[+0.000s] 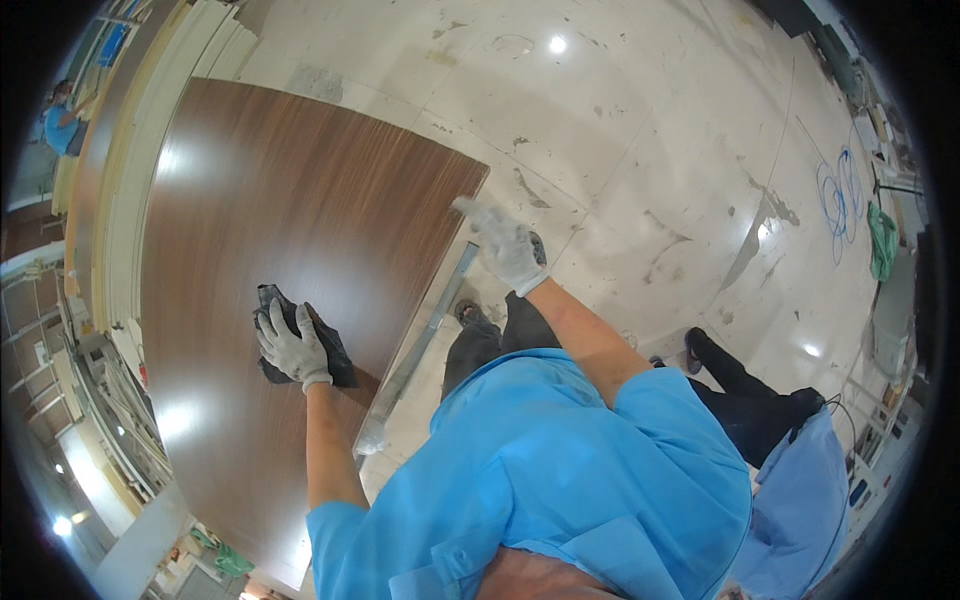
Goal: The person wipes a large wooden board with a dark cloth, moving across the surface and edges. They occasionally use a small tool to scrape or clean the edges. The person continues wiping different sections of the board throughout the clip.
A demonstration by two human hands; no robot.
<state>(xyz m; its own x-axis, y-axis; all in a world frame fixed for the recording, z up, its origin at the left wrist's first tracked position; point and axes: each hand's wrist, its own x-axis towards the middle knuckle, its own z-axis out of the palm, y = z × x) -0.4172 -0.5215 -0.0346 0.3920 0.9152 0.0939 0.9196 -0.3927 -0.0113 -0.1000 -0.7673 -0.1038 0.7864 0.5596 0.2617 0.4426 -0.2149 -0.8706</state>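
My left hand (pixel 293 347), in a pale grey work glove, presses a crumpled black cloth (pixel 335 350) onto the glossy brown wood-grain panel (pixel 300 180). The cloth bunches out around its fingers. My right hand (pixel 508 245), gloved the same way, hovers by the panel's right edge, below its far right corner. It holds nothing, and its fingers stretch out toward that corner, slightly blurred. Whether the fingertips touch the edge I cannot tell.
A grey metal bar (pixel 430 318) runs along the panel's near side. Stacked pale boards (pixel 125 200) stand to the left. Behind me on the right is a person in a blue shirt (pixel 800 500); another person (pixel 62 125) is far left. Blue hose (pixel 838 200) lies coiled on the floor.
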